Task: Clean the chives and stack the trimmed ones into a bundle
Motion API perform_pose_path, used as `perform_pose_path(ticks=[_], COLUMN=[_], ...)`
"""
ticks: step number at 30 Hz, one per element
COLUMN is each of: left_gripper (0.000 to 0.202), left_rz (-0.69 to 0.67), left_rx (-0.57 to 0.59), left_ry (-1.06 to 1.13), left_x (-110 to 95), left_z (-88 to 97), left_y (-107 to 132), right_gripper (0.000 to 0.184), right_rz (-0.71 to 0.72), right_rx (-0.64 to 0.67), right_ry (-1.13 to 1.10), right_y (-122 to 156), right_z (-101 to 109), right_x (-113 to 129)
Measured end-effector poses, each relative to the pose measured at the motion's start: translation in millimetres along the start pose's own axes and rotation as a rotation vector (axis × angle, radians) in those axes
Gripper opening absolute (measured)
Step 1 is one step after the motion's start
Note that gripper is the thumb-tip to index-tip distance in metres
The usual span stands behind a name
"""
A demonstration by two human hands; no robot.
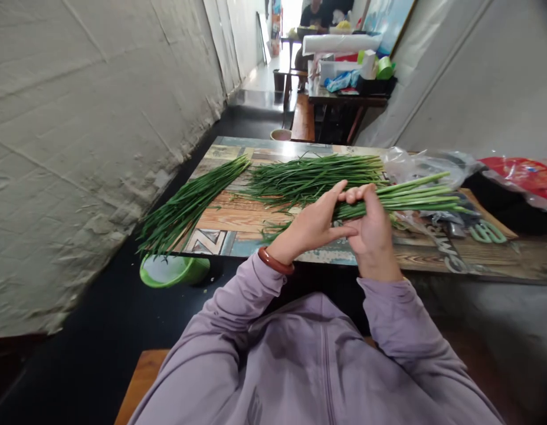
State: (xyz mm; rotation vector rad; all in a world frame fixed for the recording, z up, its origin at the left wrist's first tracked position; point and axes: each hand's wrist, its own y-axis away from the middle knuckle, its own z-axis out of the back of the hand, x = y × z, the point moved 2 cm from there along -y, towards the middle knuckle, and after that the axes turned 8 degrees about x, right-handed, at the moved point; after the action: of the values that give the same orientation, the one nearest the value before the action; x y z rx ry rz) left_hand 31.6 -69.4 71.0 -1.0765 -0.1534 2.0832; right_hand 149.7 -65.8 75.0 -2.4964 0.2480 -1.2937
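My right hand (374, 227) is wrapped round a bunch of green chive stalks (415, 198) that points to the right over the table. My left hand (312, 223) meets it from the left, thumb and fingers pinched on the same bunch near its cut end. A loose pile of chives (313, 177) lies on the patterned wooden table (229, 221) behind my hands. A second long bundle of chives (189, 203) lies diagonally at the table's left end, its tips hanging over the edge. I wear a lilac sleeve and a brown bangle (275, 261) on the left wrist.
A green basin (171, 271) sits on the dark floor under the table's left corner. Clear plastic bags (426, 165) and a red bag (525, 177) lie at the right. A cluttered table (348, 77), a bench and a seated person are farther back. A wall runs along the left.
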Motion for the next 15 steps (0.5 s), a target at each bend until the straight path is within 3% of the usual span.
perform_pose_path(ticks=[3, 6, 8, 12, 15], left_gripper=[0.093, 0.068, 0.046, 0.025, 0.027], left_rz=[0.169, 0.28, 0.322, 0.514, 0.698], left_rx=[0.04, 0.108, 0.169, 0.183, 0.093], left_ry=[0.005, -0.123, -0.269, -0.557, -0.697], left_x=[5, 5, 3, 17, 46], left_z=[2.9, 17.1, 31.9, 78.2, 126.2], left_y=[7, 18, 26, 44, 58], right_gripper=[0.034, 0.034, 0.031, 0.042, 0.047], right_rz=[-0.015, -0.045, -0.079, -0.278, -0.471], right_rx=[-0.001, -0.001, 0.066, 0.299, 0.261], right_ry=[0.081, 0.199, 0.219, 0.24, 0.361], right_y=[-5, -9, -9, -3, 6], right_z=[-4, -3, -2, 5, 21], right_x=[-14, -29, -41, -74, -99])
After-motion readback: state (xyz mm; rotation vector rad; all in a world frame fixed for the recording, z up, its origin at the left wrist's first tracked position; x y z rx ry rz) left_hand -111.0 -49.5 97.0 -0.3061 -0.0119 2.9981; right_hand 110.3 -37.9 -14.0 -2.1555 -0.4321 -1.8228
